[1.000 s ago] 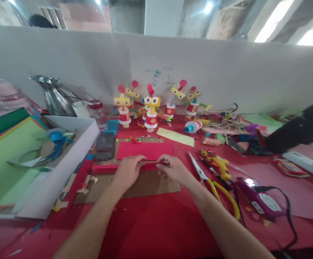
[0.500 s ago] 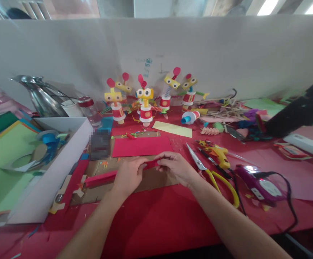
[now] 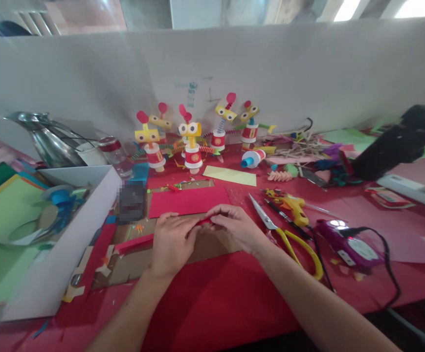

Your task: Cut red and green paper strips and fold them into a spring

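A narrow red paper strip (image 3: pixel 204 222) is pinched between my two hands over a piece of brown cardboard (image 3: pixel 126 271). My left hand (image 3: pixel 173 243) closes its thumb and fingers on the strip, palm down. Opposite it, my right hand (image 3: pixel 233 226) grips the strip's other end with fingertips curled. From under my left hand a length of red strip (image 3: pixel 134 243) runs out to the left; whether it is the same piece is hidden. Just beyond my fingers lies a flat sheet of red paper (image 3: pixel 188 201).
Yellow-handled scissors (image 3: pixel 298 249), a yellow glue gun (image 3: pixel 296 208) and a purple power socket (image 3: pixel 349 244) lie to the right. Paper-cup figures (image 3: pixel 192 157) stand at the back. A white box (image 3: pixel 67 249) of coloured paper sits left, near a dark pixelated object (image 3: pixel 131 201).
The view has shifted slightly, moving most things a little left. My left hand has turned flatter and its fingers stretch further over the strip; both hands still hold it.
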Motion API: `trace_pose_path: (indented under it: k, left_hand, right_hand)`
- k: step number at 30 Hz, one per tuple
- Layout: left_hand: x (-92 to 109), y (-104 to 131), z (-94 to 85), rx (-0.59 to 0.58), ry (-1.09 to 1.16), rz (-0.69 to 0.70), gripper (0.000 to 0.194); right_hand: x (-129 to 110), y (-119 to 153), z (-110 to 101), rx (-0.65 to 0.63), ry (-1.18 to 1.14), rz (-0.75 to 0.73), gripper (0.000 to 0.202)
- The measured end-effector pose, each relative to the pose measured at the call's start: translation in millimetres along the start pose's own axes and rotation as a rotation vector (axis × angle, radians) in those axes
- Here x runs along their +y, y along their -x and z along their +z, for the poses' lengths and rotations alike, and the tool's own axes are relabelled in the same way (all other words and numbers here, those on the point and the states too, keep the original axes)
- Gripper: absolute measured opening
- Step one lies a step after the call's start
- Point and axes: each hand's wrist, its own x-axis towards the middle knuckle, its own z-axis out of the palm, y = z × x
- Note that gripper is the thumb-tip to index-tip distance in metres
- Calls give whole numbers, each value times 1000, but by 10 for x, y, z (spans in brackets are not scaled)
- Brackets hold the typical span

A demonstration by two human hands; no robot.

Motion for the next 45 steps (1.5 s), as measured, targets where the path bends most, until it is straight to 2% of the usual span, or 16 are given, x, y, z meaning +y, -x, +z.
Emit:
trace_pose_path:
  k: [5,8,11,16,22,27,30,37,45]
  left_hand:
    - [-35,-8,-32,18,42,-52,21]
    - [-41,-7,-42,41,90,-70,20]
    - [-25,-8,-48,59,113,-90,18]
    - [26,-29,-83,38,198,-127,19]
    - [31,-43,-108,6,241,-105,12]
    - [8,-47,-98,54,295,-72,9]
    - [-7,-50,-99,39,335,-95,7]
    - [-19,-46,-118,-22,427,-280,7]
    - [0,-49,-116,-9,443,-316,8]
  right_hand:
    - [-42,31,-2,-62,201,-201,19]
    - [2,19,-23,-51,272,-283,16]
    - [63,1,-41,-19,293,-308,10]
    - [112,-12,-43,28,309,-312,11]
    - [65,1,-43,16,390,-349,11]
    - [23,14,-37,23,467,-429,9]
    - [13,25,-30,13,481,-430,9]
    - [40,32,-24,71,396,-329,8]
    - [22,18,-18,53,346,-320,9]
